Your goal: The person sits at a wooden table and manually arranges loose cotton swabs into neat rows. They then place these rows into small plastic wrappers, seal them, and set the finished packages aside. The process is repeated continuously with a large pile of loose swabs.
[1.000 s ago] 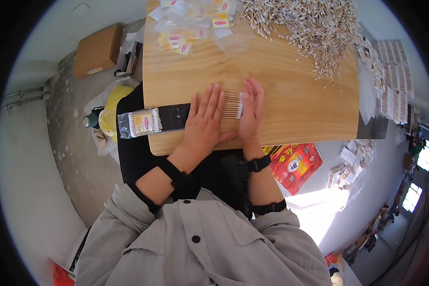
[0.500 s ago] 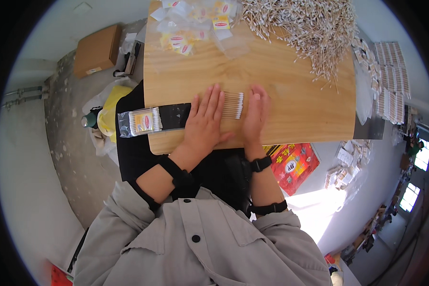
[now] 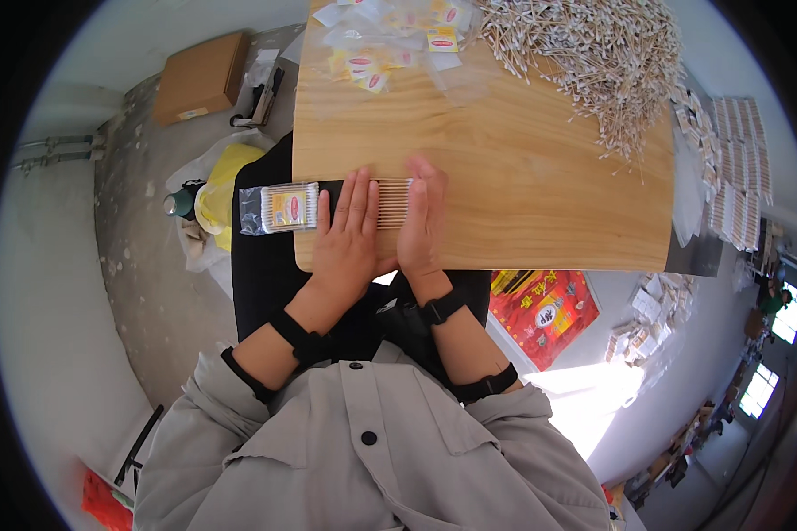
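A flat row of cotton swabs (image 3: 393, 205) lies near the table's front edge between my hands, white tips to the right. My left hand (image 3: 347, 228) rests flat over its left part, fingers stretched out and hiding the ends there. Upright on its edge, my right hand (image 3: 425, 217) has its fingers extended and its palm against the swabs' right ends, partly covering the tips. Left of my left hand is a clear packet of cotton swabs (image 3: 274, 210) with a yellow and white label. Its left end sticks out past the table edge. A dark strip (image 3: 330, 189) shows between packet and fingers.
A large heap of loose cotton swabs (image 3: 593, 66) covers the table's far right. Clear bags with yellow labels (image 3: 363, 66) lie at the far left. Beyond the right edge are stacked swab packs (image 3: 737, 168). A cardboard box (image 3: 202, 78) and a yellow bag (image 3: 226, 190) stand left of the table.
Both hands have slid left along the table, and the swab row has shifted left with them. My right hand has closed the gap to the swab tips. The whole view has shifted slightly.
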Demonstrator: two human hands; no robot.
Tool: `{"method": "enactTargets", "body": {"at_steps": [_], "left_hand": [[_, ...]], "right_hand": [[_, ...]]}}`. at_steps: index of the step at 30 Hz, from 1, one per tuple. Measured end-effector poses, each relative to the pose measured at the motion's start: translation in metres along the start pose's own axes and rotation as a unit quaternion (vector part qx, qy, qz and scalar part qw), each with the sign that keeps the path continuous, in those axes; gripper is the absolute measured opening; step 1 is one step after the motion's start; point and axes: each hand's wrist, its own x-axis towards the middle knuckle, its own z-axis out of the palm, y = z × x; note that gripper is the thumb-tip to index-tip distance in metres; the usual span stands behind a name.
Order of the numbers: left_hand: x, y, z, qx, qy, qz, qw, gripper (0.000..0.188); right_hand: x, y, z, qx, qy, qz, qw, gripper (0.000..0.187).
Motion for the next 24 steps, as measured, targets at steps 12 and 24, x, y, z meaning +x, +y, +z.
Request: {"method": "enactTargets", "body": {"at_steps": [12, 24], "left_hand": [[-0.007, -0.010, -0.006, 0.016, 0.011, -0.008, 1.000, 0.114], [-0.007, -0.012, -0.004, -0.023, 0.002, -0.017, 1.000, 0.111]], "right_hand": [[-0.001, 0.003, 0.018, 0.094, 0.022, 0.027, 0.995, 0.033], [0.060, -0.016, -0.028, -0.346, -0.169, -0.001, 0.923, 0.021]]}}
